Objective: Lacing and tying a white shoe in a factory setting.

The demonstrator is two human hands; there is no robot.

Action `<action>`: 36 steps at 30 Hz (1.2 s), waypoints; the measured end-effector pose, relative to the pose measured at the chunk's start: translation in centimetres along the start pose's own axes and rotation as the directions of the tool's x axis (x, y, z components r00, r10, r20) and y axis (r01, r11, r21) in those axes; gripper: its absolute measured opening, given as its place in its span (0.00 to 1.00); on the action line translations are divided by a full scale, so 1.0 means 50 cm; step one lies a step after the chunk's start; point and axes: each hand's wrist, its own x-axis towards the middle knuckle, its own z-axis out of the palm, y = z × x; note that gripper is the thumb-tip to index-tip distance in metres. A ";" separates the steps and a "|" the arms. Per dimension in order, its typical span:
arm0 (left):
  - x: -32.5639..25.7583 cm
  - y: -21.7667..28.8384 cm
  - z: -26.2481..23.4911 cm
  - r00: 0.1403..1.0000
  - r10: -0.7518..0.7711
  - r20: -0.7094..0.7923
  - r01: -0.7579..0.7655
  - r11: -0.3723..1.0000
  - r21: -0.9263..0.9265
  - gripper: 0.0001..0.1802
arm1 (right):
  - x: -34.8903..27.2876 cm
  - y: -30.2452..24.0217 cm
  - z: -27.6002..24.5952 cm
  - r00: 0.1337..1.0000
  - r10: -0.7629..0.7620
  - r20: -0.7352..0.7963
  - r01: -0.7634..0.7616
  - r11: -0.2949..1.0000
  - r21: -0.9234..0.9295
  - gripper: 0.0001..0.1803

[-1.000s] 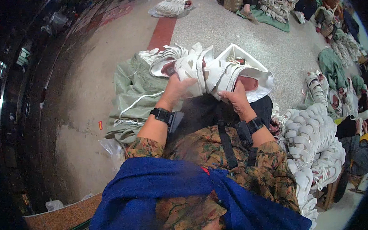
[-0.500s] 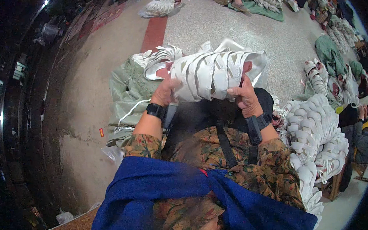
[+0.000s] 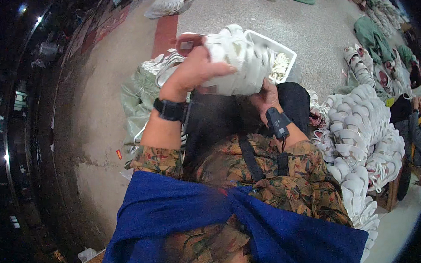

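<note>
A nested stack of white shoe uppers [image 3: 240, 68], with reddish lining at its left end, is held up over my lap between both hands. My left hand [image 3: 195, 70] grips the left end from above, its thumb lying across the white pieces. At the lower right edge of the stack, my right hand [image 3: 267, 99] has hold of it, fingers partly hidden. Just beyond the stack stands a white plastic tray [image 3: 290, 56] containing a bundle of cream-white shoelaces [image 3: 278, 67]. More white uppers [image 3: 166, 66] lie on a pale green sack [image 3: 135, 104] beside my left arm.
A large pile of nested white uppers [image 3: 357, 119] rises close on my right. Farther right are more uppers [image 3: 359, 69], a dark green sack [image 3: 373, 35] and another person's arm [image 3: 416, 104]. A plastic-wrapped bundle [image 3: 168, 4] sits on the floor far ahead.
The stack has tilted and moved up and away, its left end raised. My left hand has shifted over its top, while my right hand has dropped lower. The tray with laces now shows.
</note>
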 end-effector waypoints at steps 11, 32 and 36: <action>0.018 -0.197 0.264 0.978 -0.113 0.176 -0.112 0.431 0.895 0.23 | -0.163 -0.069 -0.059 0.860 -0.509 -0.009 0.112 0.207 -0.972 0.04; -0.070 -0.150 0.195 0.863 0.473 -0.177 -0.218 0.665 0.714 0.26 | -0.114 -0.092 -0.010 0.964 -0.207 0.170 0.224 0.273 -0.936 0.35; -0.067 -0.184 0.208 0.921 0.324 -0.218 -0.096 0.730 0.677 0.25 | -0.081 -0.121 -0.009 0.916 -0.186 0.355 0.367 0.030 -0.930 0.31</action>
